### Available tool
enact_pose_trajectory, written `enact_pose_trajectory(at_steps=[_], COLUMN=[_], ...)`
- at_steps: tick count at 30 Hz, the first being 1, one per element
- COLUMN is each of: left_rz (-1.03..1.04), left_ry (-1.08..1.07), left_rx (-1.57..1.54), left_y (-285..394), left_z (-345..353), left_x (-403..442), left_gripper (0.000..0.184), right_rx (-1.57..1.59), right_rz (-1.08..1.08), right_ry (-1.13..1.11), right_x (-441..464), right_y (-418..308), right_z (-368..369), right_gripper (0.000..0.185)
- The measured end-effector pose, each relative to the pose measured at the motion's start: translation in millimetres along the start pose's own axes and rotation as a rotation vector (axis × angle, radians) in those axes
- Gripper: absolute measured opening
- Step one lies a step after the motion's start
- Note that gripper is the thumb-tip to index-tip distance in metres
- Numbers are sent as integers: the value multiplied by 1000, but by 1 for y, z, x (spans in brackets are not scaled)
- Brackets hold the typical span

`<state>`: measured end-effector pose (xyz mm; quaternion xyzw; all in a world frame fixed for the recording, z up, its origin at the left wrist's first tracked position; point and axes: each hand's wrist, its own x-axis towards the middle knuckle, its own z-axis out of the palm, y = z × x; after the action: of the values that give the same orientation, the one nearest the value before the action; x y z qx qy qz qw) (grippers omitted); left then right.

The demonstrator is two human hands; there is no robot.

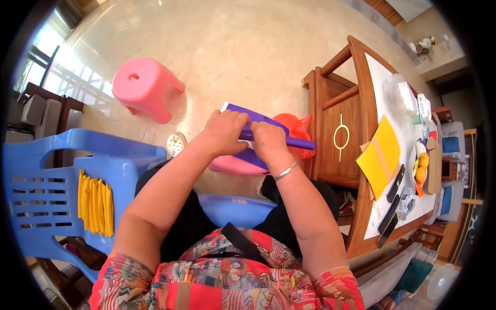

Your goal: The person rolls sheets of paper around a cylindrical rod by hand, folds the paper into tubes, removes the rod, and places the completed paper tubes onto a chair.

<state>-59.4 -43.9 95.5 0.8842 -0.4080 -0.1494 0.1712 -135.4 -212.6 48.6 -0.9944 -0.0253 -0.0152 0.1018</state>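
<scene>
Both hands are over a purple sheet (263,114) with a white edge, held above a pink stool between the knees. My left hand (226,132) has its fingers wrapped over a purple rolled piece (298,143). Just to the right, my right hand (268,140) grips the same roll, whose end sticks out past the hand. More purple material shows beneath the hands. What lies directly under the fingers is hidden.
A pink stool (147,88) stands at upper left. Yellow packets (95,204) rest on a blue chair (67,144). A red bag (294,126) lies beside the wooden table (356,103), which bears a yellow envelope (380,155), remotes and fruit.
</scene>
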Motion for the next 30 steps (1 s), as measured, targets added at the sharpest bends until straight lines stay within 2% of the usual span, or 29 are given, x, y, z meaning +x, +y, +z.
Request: enact_pose_trajectory(at_steps=[2,4,7,10,15,18,19,22,25,28,30], left_rz=[-54,-129,-171,-168,-50,36,71,37,-60,-165,-150], left_ry=[-122,-324,-512,-542,-269,-115,-61,-69,-216,-393,-427], left_rx=[19,-40,-140,-98,65,199,250,385,283,-6,-57], left_y=[-5,-8,-18,-18,-12,-13,-13,-10,-10,-18,-22], left_z=[10,9,20,24,31,43,47,54,58,52,42], left_x=[3,9,17,18,9,8,9,11,11,14,15], left_gripper=[55,52,48,42,28,20,17,17,21,26,28], right_rx=[3,-5,15,37,240,225,227,186,92,63,43], right_rz=[-21,-62,-86,-79,-9,-6,0,-1,-39,-54,-40], right_ry=[-24,16,24,3,-165,-353,-355,-316,-190,-100,-78], right_x=[-1,-3,-4,-5,-6,-2,-2,-2,-4,-6,-5], right_y=[-11,-13,-13,-13,-4,6,6,6,-2,-10,-14], right_z=[0,6,9,10,5,-4,-3,1,6,9,11], right_gripper=[16,11,10,12,23,26,26,24,21,18,17])
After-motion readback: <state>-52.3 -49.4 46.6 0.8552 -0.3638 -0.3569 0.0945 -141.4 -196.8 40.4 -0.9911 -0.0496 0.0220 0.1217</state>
